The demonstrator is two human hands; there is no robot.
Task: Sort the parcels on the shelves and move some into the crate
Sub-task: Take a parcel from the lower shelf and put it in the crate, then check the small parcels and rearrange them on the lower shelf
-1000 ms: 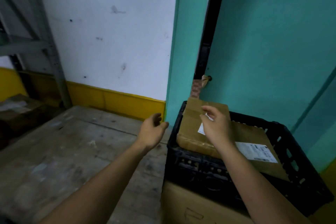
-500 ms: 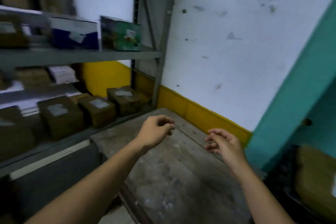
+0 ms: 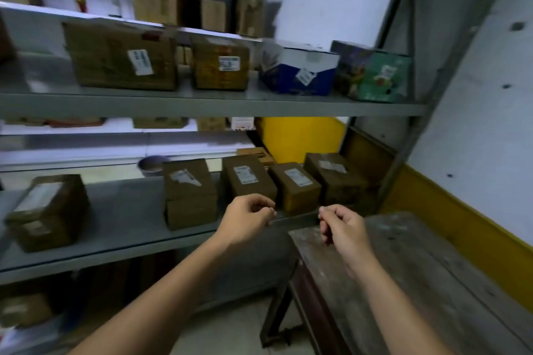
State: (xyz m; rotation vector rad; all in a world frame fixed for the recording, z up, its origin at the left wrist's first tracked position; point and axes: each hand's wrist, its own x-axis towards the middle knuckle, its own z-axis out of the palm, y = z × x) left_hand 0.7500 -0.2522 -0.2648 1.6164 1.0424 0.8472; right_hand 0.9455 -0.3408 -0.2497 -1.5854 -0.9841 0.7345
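A: Where does the sorting stand?

B: Mid-way at best, by the look of it. The person faces the shelves (image 3: 213, 108) with both hands empty. The left hand (image 3: 245, 219) and right hand (image 3: 344, 229) hover in front of the lower shelf (image 3: 121, 228), fingers loosely curled together and clamped on nothing.

A: And the parcels?

B: Plenty are left. Four brown parcels (image 3: 294, 184) stand in a row on the lower shelf just beyond the hands, with another brown parcel (image 3: 47, 212) further left. The shelf above carries two large brown boxes (image 3: 121, 56), a blue and white box (image 3: 297, 70) and a green printed box (image 3: 375, 73).

A: The crate?

B: Out of view here, so nobody can say from this how full it is. The wooden worktop (image 3: 418, 282) sits at the right, beside the rack.

A: Next step?

B: Probably picking one of the near parcels; the hands are closest to the middle two.
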